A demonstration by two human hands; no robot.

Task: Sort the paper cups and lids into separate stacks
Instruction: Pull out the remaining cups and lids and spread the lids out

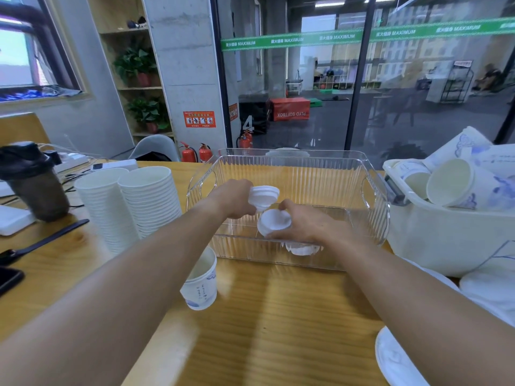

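Both my hands reach into a clear ribbed plastic bin (pixel 289 162) on the wooden table. My left hand (pixel 234 200) grips a small stack of white lids (pixel 263 196) tilted above the bin floor. My right hand (pixel 305 222) holds another white lid (pixel 274 221) just below and to the right of it. More lids (pixel 302 249) lie on the bin floor under my right hand. A printed paper cup (pixel 202 285) stands upright in front of the bin, partly behind my left forearm. Two tall stacks of white cups (pixel 133 201) stand to the left.
A white tub (pixel 446 240) full of loose printed cups (pixel 451 182) stands at the right. White plates or lids (pixel 395 360) lie at the lower right. A dark shaker bottle (pixel 30 182), a black pen (pixel 41 240) and a phone (pixel 8 278) sit at the left.
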